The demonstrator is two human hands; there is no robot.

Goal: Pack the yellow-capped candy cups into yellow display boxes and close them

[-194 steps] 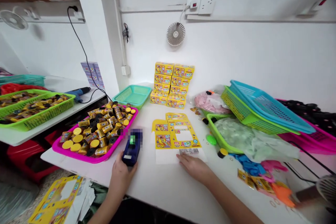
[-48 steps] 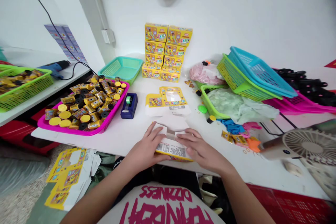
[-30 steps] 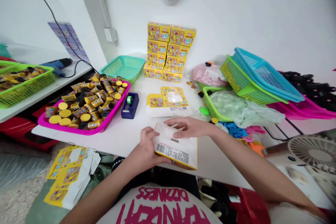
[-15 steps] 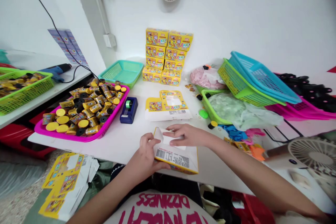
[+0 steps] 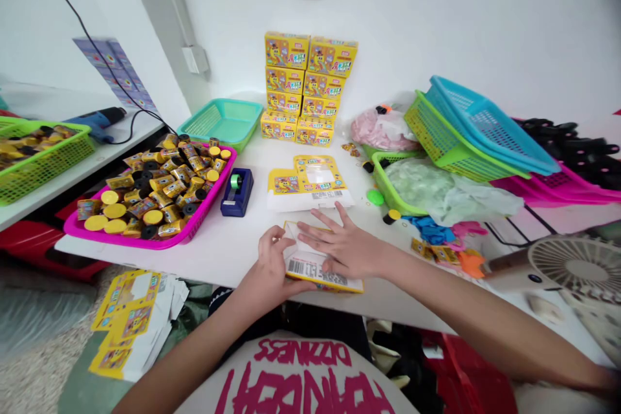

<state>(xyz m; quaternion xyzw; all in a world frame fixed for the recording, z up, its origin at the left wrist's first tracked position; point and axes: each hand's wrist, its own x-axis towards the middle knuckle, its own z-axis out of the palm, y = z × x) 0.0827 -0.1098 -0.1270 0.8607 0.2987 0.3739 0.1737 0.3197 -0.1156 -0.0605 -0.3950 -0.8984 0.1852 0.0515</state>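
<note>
A small yellow and white cardboard box (image 5: 310,268) lies at the table's front edge, its barcode side facing up. My left hand (image 5: 274,265) grips its left end, thumb along the near side and fingers curled at the far corner. Across the top lies my right hand (image 5: 342,246), fingers spread and palm down on the box's white flaps, which it partly hides. Just beyond is an unfolded yellow carton (image 5: 310,191), flat on the table. A blue tape dispenser (image 5: 237,197) with green tape stands to the left of it.
A magenta basket (image 5: 194,226) full of small yellow cylinders stands on the left. Stacked yellow boxes (image 5: 286,81) rise against the wall. Green basket (image 5: 388,187) with plastic bags, tilted blue basket (image 5: 490,126) and a fan (image 5: 577,265) are at right. Flat cartons (image 5: 130,323) lie below left.
My right hand's fingers have gone from bent at the box's inner flap to spread flat over its top. The left hand keeps its hold. The view has tipped slightly downward.
</note>
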